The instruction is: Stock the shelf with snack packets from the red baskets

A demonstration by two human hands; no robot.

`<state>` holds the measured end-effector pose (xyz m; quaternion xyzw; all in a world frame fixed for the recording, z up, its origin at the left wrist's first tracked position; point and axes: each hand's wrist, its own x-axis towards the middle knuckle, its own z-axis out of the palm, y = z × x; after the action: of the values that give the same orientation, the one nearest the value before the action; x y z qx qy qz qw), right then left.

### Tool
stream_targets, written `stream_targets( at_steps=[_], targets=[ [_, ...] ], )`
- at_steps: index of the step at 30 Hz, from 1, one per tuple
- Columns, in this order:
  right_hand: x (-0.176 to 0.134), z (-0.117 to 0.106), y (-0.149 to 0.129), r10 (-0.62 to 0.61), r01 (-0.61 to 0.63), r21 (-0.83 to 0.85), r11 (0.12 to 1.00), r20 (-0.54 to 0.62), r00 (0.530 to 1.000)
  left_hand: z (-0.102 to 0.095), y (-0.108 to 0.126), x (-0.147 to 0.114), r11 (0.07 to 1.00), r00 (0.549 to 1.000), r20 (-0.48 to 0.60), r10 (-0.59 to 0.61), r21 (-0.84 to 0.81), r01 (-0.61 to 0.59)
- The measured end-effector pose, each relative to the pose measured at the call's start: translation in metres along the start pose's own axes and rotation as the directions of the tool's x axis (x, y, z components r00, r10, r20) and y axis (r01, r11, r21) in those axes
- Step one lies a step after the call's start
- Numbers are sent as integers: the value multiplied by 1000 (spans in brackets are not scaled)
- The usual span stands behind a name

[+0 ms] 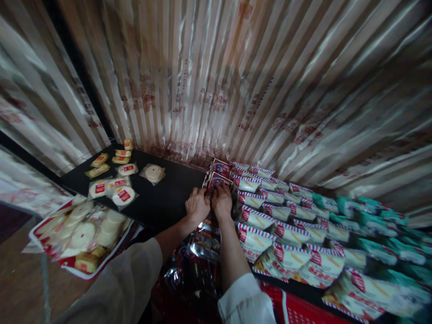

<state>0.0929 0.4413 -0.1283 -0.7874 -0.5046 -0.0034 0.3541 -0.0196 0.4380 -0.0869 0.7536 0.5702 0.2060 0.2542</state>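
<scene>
Both my hands reach to the back of a black shelf. My left hand (198, 206), fingers curled, grips the left edge of a dark red snack packet (218, 178). On the same packet's front, my right hand (222, 201) has its fingers bent over the right side. Another dark red packet (221, 167) stands just behind it, close to the wall covering. Below my wrists lie more dark, shiny packets (204, 245), partly hidden by my arms.
Rows of white snack bags (256, 219) with striped edges fill the shelf on the right, with green bags (374, 247) beyond. Wrapped round cakes (123, 195) lie on the left. A red-and-white tray (35, 238) holds more. Pleated plastic sheeting (216, 81) hangs behind.
</scene>
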Motion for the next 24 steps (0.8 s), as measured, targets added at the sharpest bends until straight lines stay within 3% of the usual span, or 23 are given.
stream_targets(
  at_steps=[7,10,13,16,18,20,22,24],
  targets=[
    [-37,-37,-34,-60,75,138,988,-113,992,-10,-37,-54,977,992,-119,-33,-212,7],
    [-78,-57,-54,-98,124,229,966,-123,988,-11,-60,-87,951,979,-201,-20,-307,-44],
    [-139,-66,-65,-135,134,361,923,-25,991,-6,-85,-121,934,978,-203,-38,-356,-38],
    [-203,-54,-56,-226,119,419,900,216,950,10,-112,-148,921,996,-6,-90,-382,81],
    [-234,-38,-40,-177,27,346,938,409,895,26,-130,-159,886,952,227,-204,-371,278],
    [-251,-20,-18,41,-121,113,986,543,839,45,-144,-167,826,858,414,-305,-334,455],
    [-256,-3,4,246,-185,-163,969,629,737,65,-152,-171,783,790,506,-347,-307,540],
    [-255,9,23,342,-209,-275,938,652,677,82,-153,-174,745,744,559,-367,-302,594]
  ],
)
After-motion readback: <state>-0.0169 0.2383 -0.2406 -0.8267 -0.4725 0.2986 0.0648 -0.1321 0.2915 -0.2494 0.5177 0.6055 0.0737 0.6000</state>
